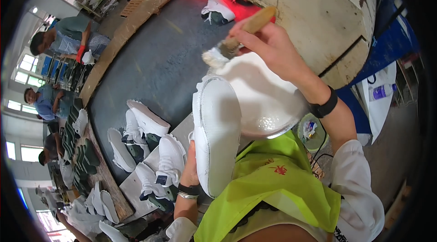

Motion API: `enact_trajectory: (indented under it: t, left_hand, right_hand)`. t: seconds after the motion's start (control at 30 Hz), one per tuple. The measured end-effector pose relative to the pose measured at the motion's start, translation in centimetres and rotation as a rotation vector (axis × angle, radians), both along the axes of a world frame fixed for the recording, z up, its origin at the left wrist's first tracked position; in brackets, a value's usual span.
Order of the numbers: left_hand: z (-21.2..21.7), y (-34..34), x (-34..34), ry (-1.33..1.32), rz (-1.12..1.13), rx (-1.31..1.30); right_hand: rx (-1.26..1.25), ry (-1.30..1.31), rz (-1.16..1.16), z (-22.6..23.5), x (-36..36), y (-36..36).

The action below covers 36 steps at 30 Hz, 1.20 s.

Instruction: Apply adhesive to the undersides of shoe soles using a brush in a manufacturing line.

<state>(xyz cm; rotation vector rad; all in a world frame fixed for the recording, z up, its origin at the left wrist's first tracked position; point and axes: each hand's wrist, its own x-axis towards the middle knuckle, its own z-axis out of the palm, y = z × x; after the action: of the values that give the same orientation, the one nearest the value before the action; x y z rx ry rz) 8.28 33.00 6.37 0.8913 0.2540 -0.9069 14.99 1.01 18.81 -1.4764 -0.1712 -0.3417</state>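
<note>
My right hand [268, 44] grips a paintbrush [228, 47] by its wooden handle, and its bristles are coated in white. The brush is over the far-left rim of a round basin [259, 92] with white liquid in it. A white shoe sole [217, 137] stands on end just left of the basin, its broad flat face toward me. My left hand [191, 167] is closed on the sole's left side, most of its fingers hidden behind. Brush and sole are apart. Several white sneakers [170, 160] and white soles [122, 151] lie left of that hand.
A dark conveyor belt [150, 60] runs toward a red-lit opening in a cream machine housing [318, 19], with a white shoe [217, 7] near the opening. Dark green shoe forms [86, 158] line a wooden ledge at left. Co-workers [68, 37] stand beyond. A bucket [312, 133] sits right of the basin.
</note>
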Motion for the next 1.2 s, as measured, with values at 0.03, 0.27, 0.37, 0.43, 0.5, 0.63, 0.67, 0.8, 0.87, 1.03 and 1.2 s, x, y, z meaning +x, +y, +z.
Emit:
enact_trajectory:
  t: [0.03, 0.27, 0.37, 0.43, 0.5, 0.63, 0.67, 0.8, 0.87, 1.03, 1.2]
  left_hand:
    - [0.0, 0.5, -0.4, 0.000, 0.048, 0.041]
    - [0.3, 5.4, -0.4, -0.213, 0.074, 0.346]
    - [1.9, 5.7, -1.6, -0.478, 0.193, 0.553]
    - [2.5, 6.1, -2.1, -0.572, 0.226, 0.565]
    - [3.3, 5.6, -3.1, -0.654, 0.330, 0.576]
    - [4.0, 5.1, -4.0, -0.847, 0.287, 0.748]
    - [4.0, 5.4, -3.9, -0.853, 0.283, 0.751]
    - [4.0, 6.0, -4.1, -0.923, 0.217, 0.820]
    - [4.1, 6.1, -4.2, -0.916, 0.222, 0.844]
    - [4.4, 5.5, -4.0, -0.936, 0.232, 0.848]
    - [4.9, 5.3, -4.0, -0.943, 0.203, 0.888]
  right_hand:
    - [-0.033, -0.006, 0.019, 0.1, 0.0, 0.3]
    - [0.221, 0.295, -0.001, 0.6, -0.9, 1.5]
    - [0.204, 0.351, 0.007, 1.1, -2.0, 0.5]
    - [0.162, 0.409, 0.014, 0.6, -2.0, 0.4]
    - [0.031, 0.372, 0.019, -0.4, -1.7, 0.7]
    - [-0.066, 0.342, 0.102, -0.3, -1.8, 1.7]
    - [-0.060, 0.337, 0.100, -0.2, -1.9, 1.7]
    - [-0.099, 0.338, 0.197, 0.5, -2.2, 1.9]
    - [-0.082, 0.332, 0.223, 0.7, -2.2, 1.9]
    - [-0.164, 0.270, 0.261, 0.7, -2.6, 1.8]
    - [-0.132, 0.224, 0.264, 1.3, -3.4, 1.9]
